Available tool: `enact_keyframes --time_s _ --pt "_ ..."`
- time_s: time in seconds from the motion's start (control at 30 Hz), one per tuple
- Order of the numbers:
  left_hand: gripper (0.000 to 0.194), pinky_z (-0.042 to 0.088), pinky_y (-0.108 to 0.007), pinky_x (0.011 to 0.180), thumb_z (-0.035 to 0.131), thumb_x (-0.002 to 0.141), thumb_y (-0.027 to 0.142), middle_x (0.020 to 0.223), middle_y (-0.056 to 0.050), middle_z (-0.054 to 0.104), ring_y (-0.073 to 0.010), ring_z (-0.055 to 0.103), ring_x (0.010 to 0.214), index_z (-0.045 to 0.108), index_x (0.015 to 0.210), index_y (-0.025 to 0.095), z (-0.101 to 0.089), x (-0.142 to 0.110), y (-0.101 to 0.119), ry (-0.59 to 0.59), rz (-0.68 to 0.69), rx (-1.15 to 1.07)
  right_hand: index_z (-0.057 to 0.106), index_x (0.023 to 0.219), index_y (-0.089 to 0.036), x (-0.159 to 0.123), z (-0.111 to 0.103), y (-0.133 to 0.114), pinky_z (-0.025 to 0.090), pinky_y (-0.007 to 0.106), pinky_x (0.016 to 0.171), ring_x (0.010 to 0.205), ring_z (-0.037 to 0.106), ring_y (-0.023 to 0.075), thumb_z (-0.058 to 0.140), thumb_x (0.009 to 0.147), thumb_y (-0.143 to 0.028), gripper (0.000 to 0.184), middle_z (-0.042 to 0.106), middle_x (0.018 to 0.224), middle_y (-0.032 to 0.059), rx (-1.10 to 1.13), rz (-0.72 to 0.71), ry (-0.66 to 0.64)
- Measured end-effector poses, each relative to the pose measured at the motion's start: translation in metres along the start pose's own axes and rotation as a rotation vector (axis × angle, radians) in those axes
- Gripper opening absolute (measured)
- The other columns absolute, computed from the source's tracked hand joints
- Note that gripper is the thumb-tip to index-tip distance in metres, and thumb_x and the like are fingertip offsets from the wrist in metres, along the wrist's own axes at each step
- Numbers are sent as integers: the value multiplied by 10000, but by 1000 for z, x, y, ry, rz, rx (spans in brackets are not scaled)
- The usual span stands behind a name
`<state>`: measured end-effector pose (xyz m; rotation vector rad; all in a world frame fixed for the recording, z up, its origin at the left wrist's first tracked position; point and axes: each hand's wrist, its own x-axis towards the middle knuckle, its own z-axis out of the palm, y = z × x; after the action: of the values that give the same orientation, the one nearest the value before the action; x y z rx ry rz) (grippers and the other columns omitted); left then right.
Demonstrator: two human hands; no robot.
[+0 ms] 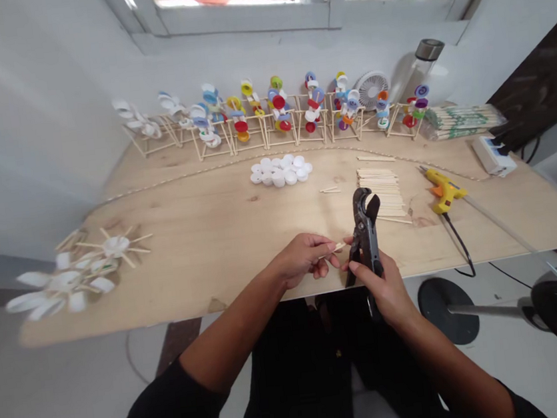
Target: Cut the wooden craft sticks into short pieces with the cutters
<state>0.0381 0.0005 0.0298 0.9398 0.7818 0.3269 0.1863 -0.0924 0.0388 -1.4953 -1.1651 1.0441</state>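
The left hand [305,257] pinches pale wood [339,247] between its fingers above the counter [202,244], probably for fine control. The right hand [388,284] wraps its fingers around the black cutter [364,227], presumably for leverage; the stick pile [382,194] lies beyond, seemingly for easy reach.

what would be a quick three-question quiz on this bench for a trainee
1. Which hand holds the black cutter?
2. True or false: the yellow glue gun lies to the right of the white caps.
3. Fill in the blank: between the white caps and the glue gun lies a row of loose wooden ____.

Key:
1. The right hand.
2. True.
3. Sticks.
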Motion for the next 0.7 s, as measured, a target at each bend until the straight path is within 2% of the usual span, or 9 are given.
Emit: enact_keyframes --time_s 0.23,0.57,0.7 --pt "231 329 -176 389 650 718 324 640 -31 642 -46 477 395 616 787 105 -1 0 0 -7 -14 -12 549 1095 -172 0 -1 -1 437 369 821 793 578 204 563 765 -290 351 627 864 36 12 -2 -3" --pt "249 348 -177 399 660 712 327 655 -40 649 -50 497 410 625 811 101 -2 0 0 -28 -12 -35 558 1079 -175 0 -1 -4 443 349 798 818 582 212 560 762 -288 337 617 800 19 2 12 6" --pt "245 349 -177 399 665 706 324 664 -47 654 -46 491 401 623 786 96 -2 0 0 -31 -10 -42 546 1090 -174 0 0 -4 443 355 794 760 580 196 559 768 -290 342 618 787 15 11 -5 -2"
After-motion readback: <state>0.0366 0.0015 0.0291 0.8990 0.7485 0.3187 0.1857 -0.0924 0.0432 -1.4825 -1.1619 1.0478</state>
